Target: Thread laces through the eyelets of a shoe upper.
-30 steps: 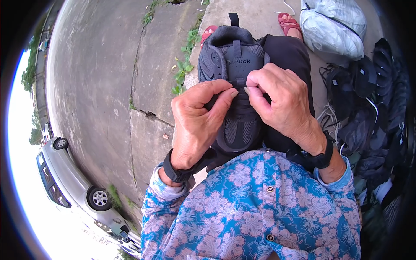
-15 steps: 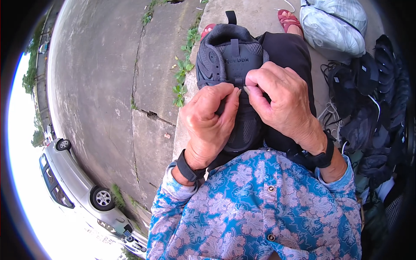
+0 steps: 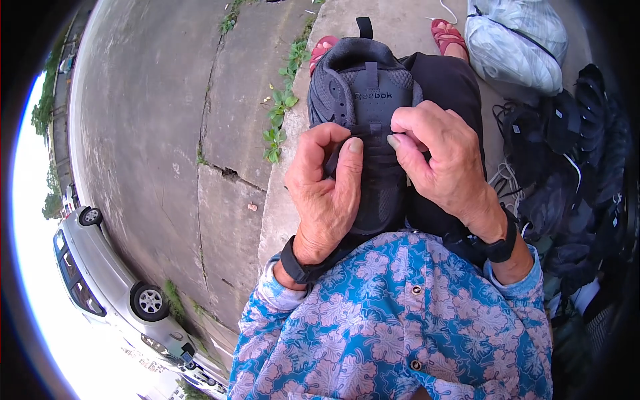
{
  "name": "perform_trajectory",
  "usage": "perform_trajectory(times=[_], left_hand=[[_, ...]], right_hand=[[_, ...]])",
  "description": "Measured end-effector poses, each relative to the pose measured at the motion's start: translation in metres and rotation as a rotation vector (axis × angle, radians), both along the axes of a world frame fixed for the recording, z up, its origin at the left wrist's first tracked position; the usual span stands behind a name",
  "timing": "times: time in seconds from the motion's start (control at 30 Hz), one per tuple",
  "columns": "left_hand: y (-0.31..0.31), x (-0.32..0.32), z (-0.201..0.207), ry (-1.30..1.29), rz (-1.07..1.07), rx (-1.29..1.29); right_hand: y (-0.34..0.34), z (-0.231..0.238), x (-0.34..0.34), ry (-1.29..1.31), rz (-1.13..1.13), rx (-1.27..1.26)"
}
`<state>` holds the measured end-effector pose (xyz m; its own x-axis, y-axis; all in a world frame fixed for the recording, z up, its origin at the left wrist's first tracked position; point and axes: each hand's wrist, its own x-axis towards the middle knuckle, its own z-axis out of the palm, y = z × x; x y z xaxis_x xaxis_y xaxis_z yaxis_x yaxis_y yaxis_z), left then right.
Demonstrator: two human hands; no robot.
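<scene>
blk shoe [image 3: 379,163] on trousers [image 3: 448,83], toe twd body. l hand [image 3: 327,190] at its l side, r hand [image 3: 447,157] opp., near tongue [image 3: 377,103]; thumbs & fingertips close tog., can't tell if either grips anything. bag [image 3: 517,50] upper r.

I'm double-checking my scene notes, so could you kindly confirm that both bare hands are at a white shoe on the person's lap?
Not quite: the head view shows a dark shoe, not a white one. The left hand and right hand are indeed at it, on the lap.
</scene>
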<state>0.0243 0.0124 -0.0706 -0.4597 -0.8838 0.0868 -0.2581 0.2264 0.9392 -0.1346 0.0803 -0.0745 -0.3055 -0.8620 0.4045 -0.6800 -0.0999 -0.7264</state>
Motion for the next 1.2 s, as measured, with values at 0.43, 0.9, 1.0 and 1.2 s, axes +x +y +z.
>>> perform_trajectory(times=[0.43,0.9,1.0,1.2], left_hand=[[-0.005,-0.013,0.010,-0.101,-0.116,-0.172],[-0.005,-0.007,0.020,-0.168,-0.102,-0.236],[-0.015,-0.003,0.026,-0.200,-0.094,-0.336],[-0.026,-0.004,0.020,-0.197,-0.167,-0.285]], right_hand=[[0.007,0.005,-0.005,0.251,-0.017,0.010],[-0.005,0.012,-0.005,0.436,0.074,0.073],[0.005,0.013,-0.018,0.442,0.058,0.069],[0.014,0.019,-0.015,0.332,0.093,0.025]])
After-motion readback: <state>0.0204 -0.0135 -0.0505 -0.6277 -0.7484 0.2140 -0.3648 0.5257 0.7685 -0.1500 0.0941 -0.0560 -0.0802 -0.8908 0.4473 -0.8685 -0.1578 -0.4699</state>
